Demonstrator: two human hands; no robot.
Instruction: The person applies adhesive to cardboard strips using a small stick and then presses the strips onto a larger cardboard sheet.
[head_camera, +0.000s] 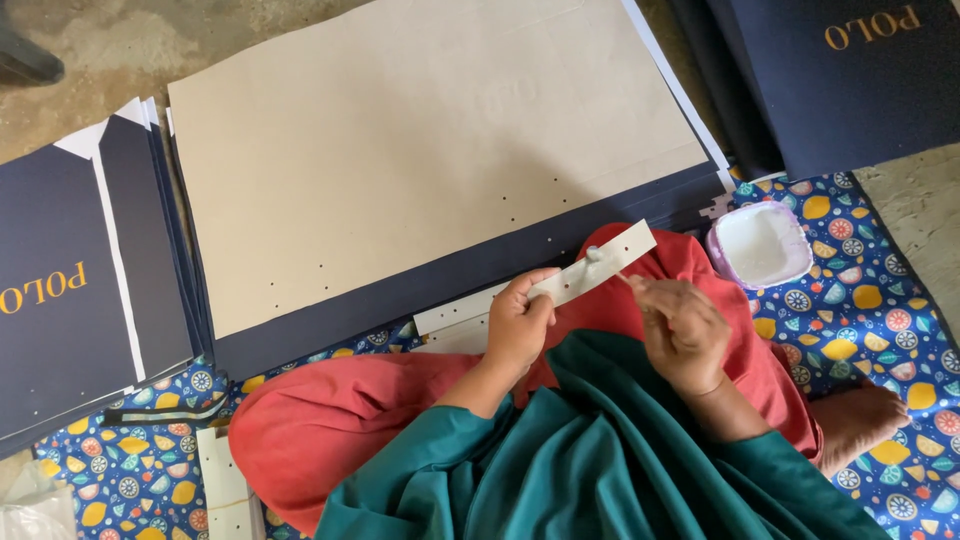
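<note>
Left hand (518, 322) pinches a white punched strip (592, 266) over the lap; right hand (682, 325), closed on a thin stick, dabs paste at its far end. Paste tub (760, 245) right; stacked sheets (430, 150) beyond await

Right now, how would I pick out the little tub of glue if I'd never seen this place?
Start at the big tan sheet on the navy stacks, then drop past its lower right corner to the patterned blue mat. The tub sits there beside the red knee: small, squarish, pale lilac rim, white paste inside, the only container around.
</note>
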